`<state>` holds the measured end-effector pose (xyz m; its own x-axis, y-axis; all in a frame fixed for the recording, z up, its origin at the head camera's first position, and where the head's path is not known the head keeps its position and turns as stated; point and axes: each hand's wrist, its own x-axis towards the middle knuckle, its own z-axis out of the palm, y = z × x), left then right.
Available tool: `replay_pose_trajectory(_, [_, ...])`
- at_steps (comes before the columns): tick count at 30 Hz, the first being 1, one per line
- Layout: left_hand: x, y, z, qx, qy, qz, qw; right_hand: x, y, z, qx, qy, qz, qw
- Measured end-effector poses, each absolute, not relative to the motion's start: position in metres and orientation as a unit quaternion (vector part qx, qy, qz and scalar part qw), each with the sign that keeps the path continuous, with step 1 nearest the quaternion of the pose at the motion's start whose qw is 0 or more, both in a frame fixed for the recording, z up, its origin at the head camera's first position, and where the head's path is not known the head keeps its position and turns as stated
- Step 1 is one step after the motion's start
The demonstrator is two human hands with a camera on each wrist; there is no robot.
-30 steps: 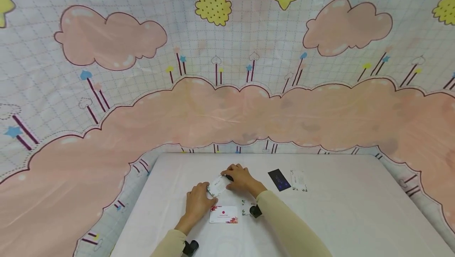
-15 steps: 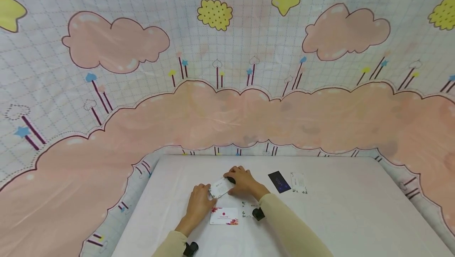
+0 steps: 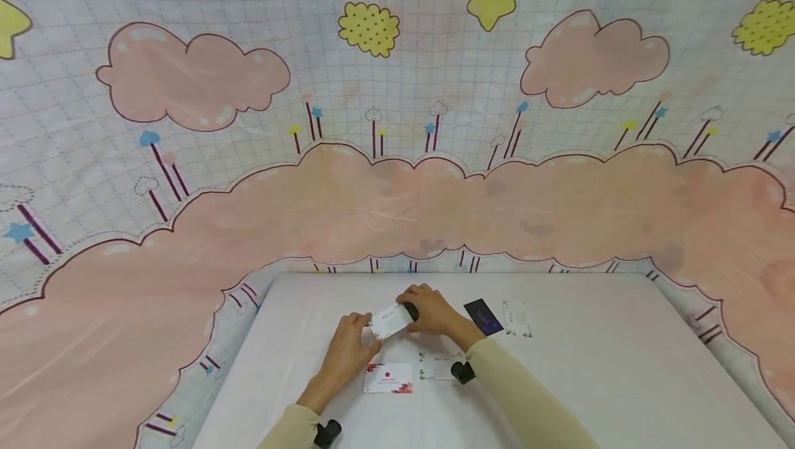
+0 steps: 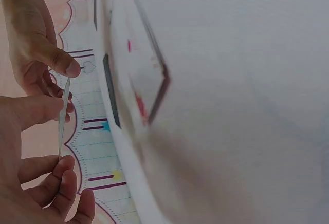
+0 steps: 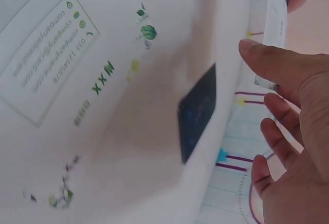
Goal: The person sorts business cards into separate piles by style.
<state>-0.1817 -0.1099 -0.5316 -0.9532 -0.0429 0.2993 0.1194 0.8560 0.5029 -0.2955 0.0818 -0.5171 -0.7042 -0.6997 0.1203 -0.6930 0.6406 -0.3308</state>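
Note:
Above the white table, both hands hold a white business card with printed text and a leaf design at its lower edge. My left hand pinches its left end between thumb and fingers. At the opposite end my right hand grips the card's upper right corner. The left wrist view shows the card edge-on between the two hands. Below them on the table lie a white card with red flowers and a green-leaf card, partly hidden by the right wrist's camera.
To the right of the right hand, a dark blue card lies beside another white leaf-print card. The white table meets a cartoon-print cloth backdrop at its back edge. Black cameras sit on the wrists.
The held card has risen from the table, tilting toward the head camera, and shifted slightly right with both hands. More of the green-leaf card shows now. The other cards stay put.

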Motion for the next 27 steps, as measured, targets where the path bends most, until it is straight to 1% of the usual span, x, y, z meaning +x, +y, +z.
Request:
replay_pose_trajectory(8, [-0.179,-0.100,-0.513,-0.035,-0.945,-0.285,0.155,-0.283,0.105,-0.492,-0.383,0.901,-0.206,0.003])
replay_pose_trajectory(12, [-0.175,-0.095,-0.506,-0.056,-0.944,-0.285,0.156,-0.277,0.118,-0.484,-0.392,0.893,-0.223,-0.011])
replay_pose_trajectory(22, [-0.169,-0.083,-0.496,-0.095,-0.946,-0.256,0.172,-0.263,0.148,-0.476,-0.394,0.887,-0.230,-0.063])
replay_pose_trajectory(27, [-0.168,-0.077,-0.495,-0.113,-0.949,-0.250,0.157,-0.252,0.160,-0.476,-0.377,0.894,-0.233,-0.069])
